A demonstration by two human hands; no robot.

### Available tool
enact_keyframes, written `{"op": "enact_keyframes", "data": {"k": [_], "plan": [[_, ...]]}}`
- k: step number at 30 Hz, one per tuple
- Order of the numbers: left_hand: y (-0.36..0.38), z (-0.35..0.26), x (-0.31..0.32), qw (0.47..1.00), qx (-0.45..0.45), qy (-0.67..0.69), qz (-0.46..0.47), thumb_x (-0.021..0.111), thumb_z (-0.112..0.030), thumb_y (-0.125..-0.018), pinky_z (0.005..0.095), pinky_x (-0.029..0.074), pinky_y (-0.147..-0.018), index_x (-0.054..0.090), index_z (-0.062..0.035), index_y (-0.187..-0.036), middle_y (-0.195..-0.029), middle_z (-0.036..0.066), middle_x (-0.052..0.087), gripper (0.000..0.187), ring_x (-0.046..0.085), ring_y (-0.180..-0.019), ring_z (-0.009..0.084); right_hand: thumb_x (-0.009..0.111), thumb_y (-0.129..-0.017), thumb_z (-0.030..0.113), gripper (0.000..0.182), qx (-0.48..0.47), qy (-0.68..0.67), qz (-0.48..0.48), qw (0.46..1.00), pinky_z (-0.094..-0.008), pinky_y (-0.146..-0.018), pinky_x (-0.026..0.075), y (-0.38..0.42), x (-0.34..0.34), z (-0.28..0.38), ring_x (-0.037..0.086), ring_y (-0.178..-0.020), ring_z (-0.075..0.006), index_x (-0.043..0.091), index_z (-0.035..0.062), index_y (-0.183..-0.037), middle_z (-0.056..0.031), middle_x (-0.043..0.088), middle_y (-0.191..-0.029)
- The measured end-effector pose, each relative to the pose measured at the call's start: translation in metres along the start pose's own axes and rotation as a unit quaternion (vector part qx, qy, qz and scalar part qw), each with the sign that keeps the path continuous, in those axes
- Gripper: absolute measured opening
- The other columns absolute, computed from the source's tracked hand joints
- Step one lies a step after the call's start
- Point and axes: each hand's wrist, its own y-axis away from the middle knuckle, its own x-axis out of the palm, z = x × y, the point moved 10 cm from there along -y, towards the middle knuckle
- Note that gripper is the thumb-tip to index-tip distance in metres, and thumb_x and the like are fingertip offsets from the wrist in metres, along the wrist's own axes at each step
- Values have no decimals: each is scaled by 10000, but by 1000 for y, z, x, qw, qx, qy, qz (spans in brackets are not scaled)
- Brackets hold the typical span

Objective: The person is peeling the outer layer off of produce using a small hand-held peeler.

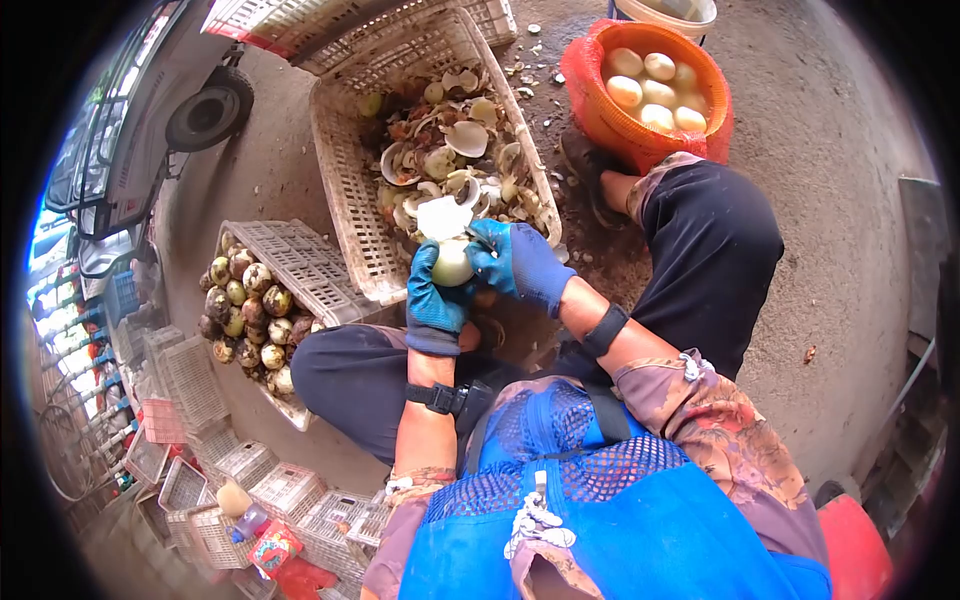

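Observation:
In front of my body, a pale green-white onion [453, 263] sits between my two gloved hands. My left hand [437, 300], in a blue-teal glove, is closed around its left and lower side. My right hand [520, 262] has its curled fingers pressed on the upper right side; whether a small tool is inside them is hidden. A bright white piece of peel [442, 217] stands up from the top of the onion. Just beyond my hands is a dirty white crate [345, 190] full of peel scraps [466, 138].
Left, a tilted crate [290, 250] holds unpeeled, brown-stained onions [255, 310]. An orange tub [640, 147] with peeled onions in cloudy water stands by my right foot, a white bucket [675, 15] behind it. Stacked crates [290, 490] lie lower left; a vehicle wheel [209, 110] stands upper left.

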Motion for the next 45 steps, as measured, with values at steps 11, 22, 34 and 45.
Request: {"op": "enact_keyframes", "data": {"k": [11, 22, 34, 45], "plan": [[16, -2, 37, 997, 6, -44, 57, 673, -295, -873, 441, 551, -856, 567, -87, -1251, -1147, 96, 653, 444, 645, -1019, 278, 556, -862, 148, 156, 2, -89, -29, 996, -362, -658, 481, -13, -10, -10, 533, -661, -187, 600, 15, -933, -197, 611, -763], [4, -7, -2, 994, 45, -87, -49, 690, -234, -847, 395, 587, -702, 654, -154, -1097, -1049, 53, 675, 265, 671, -922, 235, 552, -857, 148, 159, -19, 62, -78, 995, -444, -672, 487, -6, -21, 2, 606, -796, -432, 635, 68, -966, -232, 631, -842], [7, -1, 21, 998, 4, 4, 60, 612, -236, -902, 437, 539, -898, 575, -108, -1281, -1230, 93, 631, 402, 614, -1109, 276, 608, -892, 233, 283, 116, -264, -72, 955, -341, -726, 515, -5, -22, -27, 622, -787, -133, 685, 12, -1053, -103, 709, -848], [12, -8, 31, 995, 56, -78, 36, 579, -223, -908, 422, 507, -962, 536, -61, -1322, -1259, 118, 603, 446, 593, -1134, 267, 569, -881, 177, 213, -6, -103, 32, 994, -337, -632, 505, -10, 3, -14, 615, -663, -166, 646, 26, -1011, -110, 661, -763]]}}
